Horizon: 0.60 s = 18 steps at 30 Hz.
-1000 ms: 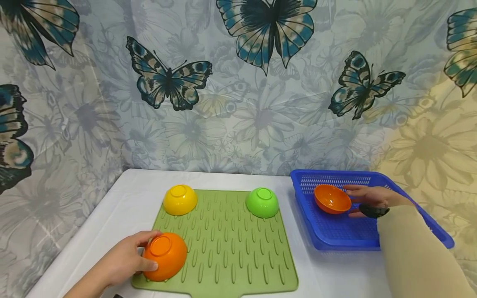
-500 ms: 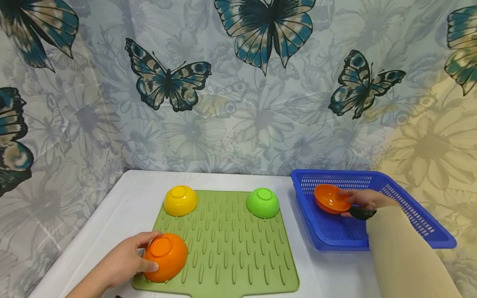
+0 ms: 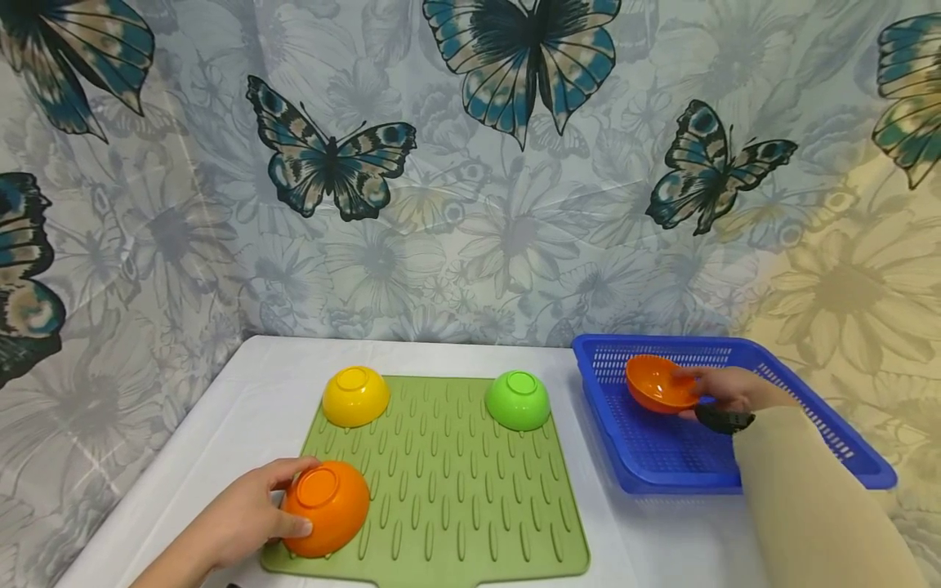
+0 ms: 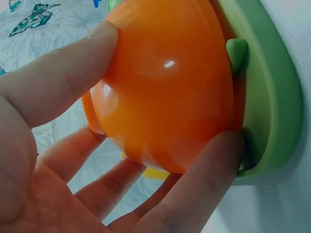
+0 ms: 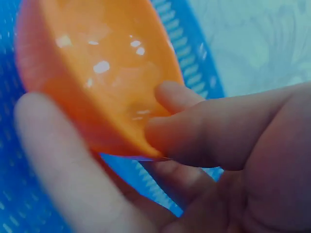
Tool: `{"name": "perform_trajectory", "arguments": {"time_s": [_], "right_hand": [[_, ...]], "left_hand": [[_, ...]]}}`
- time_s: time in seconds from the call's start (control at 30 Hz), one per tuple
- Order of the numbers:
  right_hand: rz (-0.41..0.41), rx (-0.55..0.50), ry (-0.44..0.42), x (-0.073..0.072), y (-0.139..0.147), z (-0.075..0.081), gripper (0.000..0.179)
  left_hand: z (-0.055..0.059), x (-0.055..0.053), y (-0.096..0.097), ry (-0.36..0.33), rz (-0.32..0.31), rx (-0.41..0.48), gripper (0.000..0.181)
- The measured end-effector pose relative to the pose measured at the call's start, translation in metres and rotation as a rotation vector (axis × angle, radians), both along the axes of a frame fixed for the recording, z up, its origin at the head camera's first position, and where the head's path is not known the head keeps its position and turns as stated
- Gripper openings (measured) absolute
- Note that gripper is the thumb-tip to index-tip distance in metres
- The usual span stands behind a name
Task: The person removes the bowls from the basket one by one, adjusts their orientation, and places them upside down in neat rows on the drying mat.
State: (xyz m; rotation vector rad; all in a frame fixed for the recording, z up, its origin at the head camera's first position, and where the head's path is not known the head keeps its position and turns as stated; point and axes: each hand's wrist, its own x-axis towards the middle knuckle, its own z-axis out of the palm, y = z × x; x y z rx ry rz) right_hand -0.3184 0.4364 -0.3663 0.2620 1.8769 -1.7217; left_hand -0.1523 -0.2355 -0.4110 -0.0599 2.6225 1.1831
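Observation:
My left hand holds an upside-down orange bowl at the near left corner of the green drying mat. In the left wrist view its thumb and fingers spread around the bowl's glossy side. Inside the blue basket at the right, my right hand pinches the rim of a second orange bowl, which is tilted with its hollow up. The right wrist view shows the fingertips inside that bowl and another finger along its outside.
A yellow bowl sits upside down at the mat's far left corner, a green bowl at its far right corner. White cloth covers the table. A butterfly-print curtain hangs close behind.
My right hand has moved left onto the orange bowl in the basket and taken its rim. That bowl has shifted slightly up and right. The left hand stays on its bowl.

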Motion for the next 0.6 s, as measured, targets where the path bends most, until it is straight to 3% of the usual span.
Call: {"name": "perform_trajectory", "arguments": {"time_s": [0.2, 0.37, 0.6], "right_hand": [[-0.085, -0.049, 0.143, 0.014, -0.006, 0.007, 0.044], [-0.149, -0.163, 0.142, 0.036, -0.022, 0.021, 0.048], [-0.098, -0.246, 0.223, 0.067, -0.052, 0.043, 0.046]], "left_hand": [[0.0, 0.0, 0.0, 0.005, -0.004, 0.006, 0.082], [0.001, 0.0, -0.001, 0.016, -0.014, -0.004, 0.082], [0.0, -0.001, 0.0, 0.001, 0.002, 0.003, 0.082]]}}
